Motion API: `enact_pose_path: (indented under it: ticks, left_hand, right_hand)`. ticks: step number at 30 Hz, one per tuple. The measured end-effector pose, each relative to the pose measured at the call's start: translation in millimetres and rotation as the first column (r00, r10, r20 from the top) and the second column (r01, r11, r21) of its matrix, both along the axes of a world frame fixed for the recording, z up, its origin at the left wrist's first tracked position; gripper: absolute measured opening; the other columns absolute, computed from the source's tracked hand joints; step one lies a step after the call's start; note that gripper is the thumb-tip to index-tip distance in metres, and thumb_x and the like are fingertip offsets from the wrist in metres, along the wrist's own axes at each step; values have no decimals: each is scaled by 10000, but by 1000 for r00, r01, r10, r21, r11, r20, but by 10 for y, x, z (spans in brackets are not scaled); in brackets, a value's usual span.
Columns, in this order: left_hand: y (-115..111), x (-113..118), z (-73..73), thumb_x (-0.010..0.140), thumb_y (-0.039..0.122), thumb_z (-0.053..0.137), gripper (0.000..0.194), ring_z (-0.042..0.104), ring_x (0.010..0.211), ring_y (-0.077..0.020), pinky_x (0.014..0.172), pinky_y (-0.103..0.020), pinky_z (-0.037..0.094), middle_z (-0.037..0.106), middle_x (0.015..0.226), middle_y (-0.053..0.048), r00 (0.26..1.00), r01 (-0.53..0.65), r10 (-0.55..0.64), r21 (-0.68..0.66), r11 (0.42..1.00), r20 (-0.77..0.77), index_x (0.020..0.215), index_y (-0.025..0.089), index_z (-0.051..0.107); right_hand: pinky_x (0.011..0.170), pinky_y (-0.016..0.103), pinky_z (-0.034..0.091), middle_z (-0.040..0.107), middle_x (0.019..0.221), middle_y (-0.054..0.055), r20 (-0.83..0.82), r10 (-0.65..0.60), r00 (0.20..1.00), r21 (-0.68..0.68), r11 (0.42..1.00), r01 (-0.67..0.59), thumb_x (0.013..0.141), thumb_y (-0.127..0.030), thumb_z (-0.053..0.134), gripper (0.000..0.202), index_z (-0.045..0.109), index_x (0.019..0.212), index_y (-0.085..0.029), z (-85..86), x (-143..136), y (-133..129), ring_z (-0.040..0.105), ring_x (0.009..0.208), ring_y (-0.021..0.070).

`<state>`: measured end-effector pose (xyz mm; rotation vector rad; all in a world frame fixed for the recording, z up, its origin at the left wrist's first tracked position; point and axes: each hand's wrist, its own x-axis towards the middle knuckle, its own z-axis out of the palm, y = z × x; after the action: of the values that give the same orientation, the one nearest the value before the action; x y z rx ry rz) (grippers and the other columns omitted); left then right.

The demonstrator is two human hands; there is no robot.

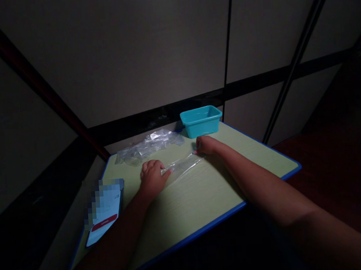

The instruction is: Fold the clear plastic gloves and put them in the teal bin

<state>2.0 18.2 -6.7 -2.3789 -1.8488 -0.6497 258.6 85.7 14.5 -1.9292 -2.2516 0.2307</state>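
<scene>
A clear plastic bag (pixel 184 167) lies stretched in a narrow strip low over the tabletop, between my two hands. My left hand (pixel 153 178) is closed on its left end, thumb pointing along the strip and fingers curled. At the other end, my right hand (pixel 206 145) pinches the plastic between thumb and fingers, just in front of the turquoise basket (pixel 202 128). Behind my left hand, a crumpled heap of clear plastic bags (pixel 152 147) rests near the table's back edge; I cannot tell how many bags are in it.
The small table (pixel 185 214) has a pale top and a blue rim. On its left side lies a phone (pixel 107 210) with a lit screen, close to my left forearm. Dark-striped cabinet panels (pixel 163 54) stand directly behind the table. The light is dim.
</scene>
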Motion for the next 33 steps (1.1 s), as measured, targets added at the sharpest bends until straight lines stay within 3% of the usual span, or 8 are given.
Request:
enact_pose_path:
  ticks: [7, 15, 21, 25, 29, 33]
  left_hand:
    - [37, -29, -21, 762, 339, 571, 150, 472, 968, -253, 834, -382, 373, 570, 900, -57, 998, 32, -32, 18, 999, 45, 733, 216, 491]
    - [47, -26, 44, 783, 203, 475, 80, 523, 905, -218, 894, -379, 345, 604, 822, -38, 991, 121, -125, 72, 990, 57, 718, 216, 518]
    - [42, -19, 135, 810, 246, 443, 119, 543, 872, -218, 843, -346, 395, 618, 812, -54, 973, 151, -168, 113, 982, 157, 717, 212, 509]
    - [25, -8, 178, 820, 276, 431, 140, 544, 836, -217, 796, -337, 416, 613, 792, -49, 974, 146, -159, 93, 985, 162, 724, 214, 511]
    - [4, 16, 192, 820, 285, 436, 152, 542, 834, -216, 793, -332, 416, 610, 782, -49, 971, 165, -181, 110, 980, 154, 716, 212, 519]
    - [-8, 33, 195, 825, 281, 430, 158, 543, 837, -212, 793, -327, 416, 607, 788, -46, 969, 174, -194, 132, 976, 154, 722, 211, 527]
  right_hand:
    - [539, 247, 332, 686, 821, 107, 5, 54, 999, -44, 998, -54, 705, -374, 663, 257, 700, 803, -140, 87, -12, -40, 587, 712, 193]
    - [530, 225, 328, 678, 774, 75, -140, 11, 990, -36, 999, -16, 723, -347, 650, 248, 690, 819, -122, 185, 36, -77, 531, 627, 135]
    - [519, 208, 323, 639, 682, 38, -367, 13, 930, -60, 998, -38, 758, -319, 617, 205, 637, 755, -115, 146, 57, -64, 478, 575, 100]
    - [570, 204, 363, 639, 767, 46, -495, 58, 867, 36, 998, -47, 804, -355, 565, 246, 610, 848, -117, 110, -6, -79, 503, 628, 102]
    - [746, 232, 407, 644, 932, 61, -563, 323, 760, 148, 945, -293, 760, -350, 618, 267, 621, 913, -131, 89, -144, -144, 560, 826, 135]
    - [763, 248, 410, 649, 911, 37, -585, 455, 671, 69, 852, -518, 634, -369, 721, 374, 642, 925, -147, 70, -292, -234, 572, 827, 147]
